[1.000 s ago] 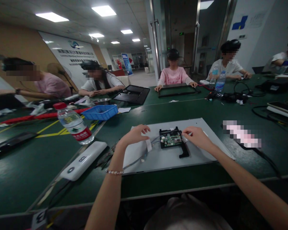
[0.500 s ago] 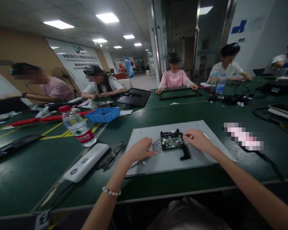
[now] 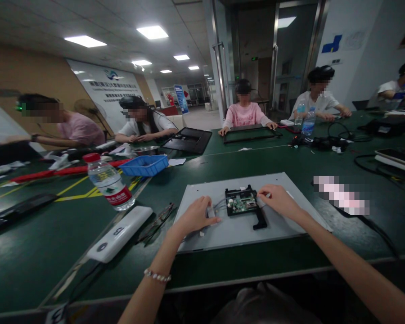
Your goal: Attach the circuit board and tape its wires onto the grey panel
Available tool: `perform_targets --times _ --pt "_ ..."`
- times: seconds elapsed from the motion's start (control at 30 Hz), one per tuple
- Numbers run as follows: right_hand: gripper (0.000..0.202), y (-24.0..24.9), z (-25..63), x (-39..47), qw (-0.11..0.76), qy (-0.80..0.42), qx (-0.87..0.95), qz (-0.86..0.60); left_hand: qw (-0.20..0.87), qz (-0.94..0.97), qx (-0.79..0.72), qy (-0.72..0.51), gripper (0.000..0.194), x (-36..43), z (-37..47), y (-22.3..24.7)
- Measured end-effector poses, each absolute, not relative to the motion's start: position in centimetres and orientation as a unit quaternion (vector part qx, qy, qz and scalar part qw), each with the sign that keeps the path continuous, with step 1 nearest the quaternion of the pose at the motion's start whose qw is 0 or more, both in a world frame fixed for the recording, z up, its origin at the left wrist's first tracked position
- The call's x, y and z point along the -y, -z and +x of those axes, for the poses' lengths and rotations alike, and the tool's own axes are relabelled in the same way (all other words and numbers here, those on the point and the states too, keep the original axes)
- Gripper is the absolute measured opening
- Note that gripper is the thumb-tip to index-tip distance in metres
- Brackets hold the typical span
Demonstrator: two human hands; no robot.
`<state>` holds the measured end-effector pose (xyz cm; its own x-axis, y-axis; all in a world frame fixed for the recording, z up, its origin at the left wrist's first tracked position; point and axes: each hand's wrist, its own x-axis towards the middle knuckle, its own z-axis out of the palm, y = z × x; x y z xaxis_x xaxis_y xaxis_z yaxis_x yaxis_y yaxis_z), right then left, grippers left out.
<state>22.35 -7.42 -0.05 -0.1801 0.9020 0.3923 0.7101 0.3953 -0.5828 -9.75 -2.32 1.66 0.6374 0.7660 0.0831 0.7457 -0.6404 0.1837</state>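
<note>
A grey flat panel (image 3: 202,240) lies on the table, with a black plastic bracket (image 3: 260,219) resting on it. Seated in the bracket is a green circuit board (image 3: 243,204). Thin grey cables (image 3: 220,203) run left from the board to my left hand (image 3: 195,216), whose fingers and thumb curl around them near a small pale piece. Past the board's right edge, my right hand (image 3: 278,200) pinches with thumb and forefinger at the bracket's side; what is between the tips is too small to make out.
Left of the panel lie eyeglasses (image 3: 155,224), a white power bank (image 3: 119,235) with a cable, a water bottle (image 3: 111,184) and a blue tray (image 3: 145,165). A blurred pink item (image 3: 340,195) lies right. Across the table, several people sit; one holds a black frame (image 3: 251,135).
Both hands stay nearly in place at the board. The view has shifted slightly; the right fingertips have moved only a little.
</note>
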Motion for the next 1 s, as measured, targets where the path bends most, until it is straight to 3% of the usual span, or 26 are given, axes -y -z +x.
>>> perform_targets --times 0.47,1.0 --pt "0.036 2.3 23.7 6.1 0.326 -0.235 0.729 -0.553 0.078 0.888 -0.437 -0.119 0.036 3.1 -9.4 -2.3" --pt "0.020 2.0 23.0 6.2 0.316 -0.236 0.741 -0.544 0.070 0.887 -0.444 -0.106 0.030 3.3 -9.3 -2.8"
